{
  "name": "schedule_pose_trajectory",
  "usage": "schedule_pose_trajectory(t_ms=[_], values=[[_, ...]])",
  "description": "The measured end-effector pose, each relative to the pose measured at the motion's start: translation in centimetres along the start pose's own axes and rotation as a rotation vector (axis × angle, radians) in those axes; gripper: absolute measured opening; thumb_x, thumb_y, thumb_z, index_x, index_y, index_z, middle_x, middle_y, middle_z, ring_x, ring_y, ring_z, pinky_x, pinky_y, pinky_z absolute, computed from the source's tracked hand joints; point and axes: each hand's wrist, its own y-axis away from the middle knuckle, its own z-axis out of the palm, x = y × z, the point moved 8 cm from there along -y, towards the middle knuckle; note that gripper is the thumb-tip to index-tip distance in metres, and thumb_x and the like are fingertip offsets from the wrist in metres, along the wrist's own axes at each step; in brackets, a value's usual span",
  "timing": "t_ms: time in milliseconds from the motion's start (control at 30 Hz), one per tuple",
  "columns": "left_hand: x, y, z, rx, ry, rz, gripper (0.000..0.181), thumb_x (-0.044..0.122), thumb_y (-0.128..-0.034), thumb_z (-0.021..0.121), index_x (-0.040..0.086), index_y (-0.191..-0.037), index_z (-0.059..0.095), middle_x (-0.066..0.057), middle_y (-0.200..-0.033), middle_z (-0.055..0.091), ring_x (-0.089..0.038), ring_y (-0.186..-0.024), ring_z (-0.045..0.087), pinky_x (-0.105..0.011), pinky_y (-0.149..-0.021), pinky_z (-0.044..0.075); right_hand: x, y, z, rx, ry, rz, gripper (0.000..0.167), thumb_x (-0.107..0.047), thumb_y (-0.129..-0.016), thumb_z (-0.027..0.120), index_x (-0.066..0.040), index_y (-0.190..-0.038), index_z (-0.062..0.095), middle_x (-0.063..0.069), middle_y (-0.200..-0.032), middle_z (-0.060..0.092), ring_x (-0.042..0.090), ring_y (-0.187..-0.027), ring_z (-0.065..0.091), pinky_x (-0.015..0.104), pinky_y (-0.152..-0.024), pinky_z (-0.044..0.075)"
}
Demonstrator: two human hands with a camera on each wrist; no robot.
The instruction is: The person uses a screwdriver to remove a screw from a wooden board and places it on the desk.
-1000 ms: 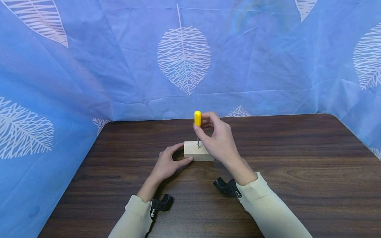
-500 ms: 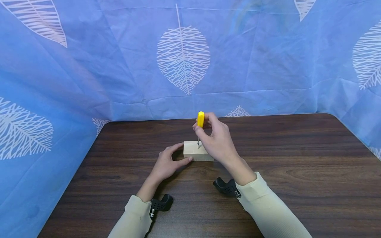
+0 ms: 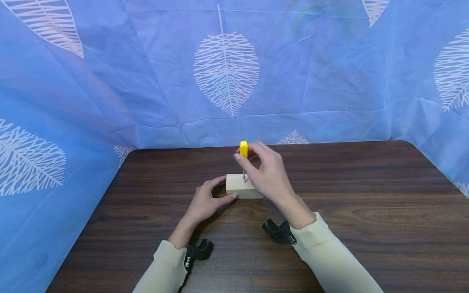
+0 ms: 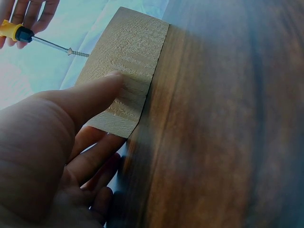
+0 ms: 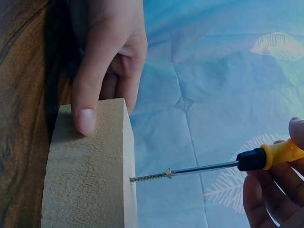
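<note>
A pale wooden block (image 3: 238, 188) lies on the table, gripped at its left end by my left hand (image 3: 205, 202), thumb on the near side. Out of its top face stands a screw (image 5: 151, 177), its tip in the wood and much of the thread exposed. My right hand (image 3: 271, 173) holds a yellow-handled screwdriver (image 3: 243, 149) between thumb and fingers. Its steel shaft comes down to the screw head, as the right wrist view shows. In the left wrist view the screwdriver's black collar (image 4: 23, 34) and the left thumb pressed against the block are visible.
The dark wood-grain table (image 3: 348, 195) stretches around the block. A blue cloth with white leaf prints (image 3: 157, 81) hangs behind and to the left. Black wrist mounts (image 3: 278, 230) sit under both cuffs.
The screwdriver handle tilted right, then came back upright and now sits slightly lower. My right thumb and fingers shifted around it. The left hand and block stay practically still.
</note>
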Motion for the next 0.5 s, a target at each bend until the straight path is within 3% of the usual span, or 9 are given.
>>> schedule_pose_trajectory(t_ms=[300, 500], values=[[-0.1, -0.1, 0.07, 0.001, 0.004, 0.004, 0.068, 0.04, -0.0951, 0.084, 0.021, -0.156, 0.06, -0.007, -0.156, 0.062, -0.038, -0.154, 0.045, -0.069, -0.125, 0.034, 0.21, 0.06, -0.28, 0.024, -0.056, 0.041, 0.026, -0.023, -0.102, 0.078, -0.011, -0.12, 0.064, 0.005, -0.104, 0.075, 0.016, -0.091, 0.071, 0.035, -0.086, 0.06], [-0.04, -0.13, 0.16, -0.002, 0.012, 0.012, 0.068, 0.04, -0.0953, 0.084, 0.02, -0.156, 0.06, -0.007, -0.156, 0.062, -0.037, -0.155, 0.046, -0.068, -0.125, 0.035, 0.19, 0.11, -0.27, 0.024, -0.05, 0.028, 0.022, -0.022, -0.102, 0.078, -0.012, -0.118, 0.068, 0.005, -0.104, 0.077, 0.016, -0.089, 0.07, 0.037, -0.084, 0.06]])
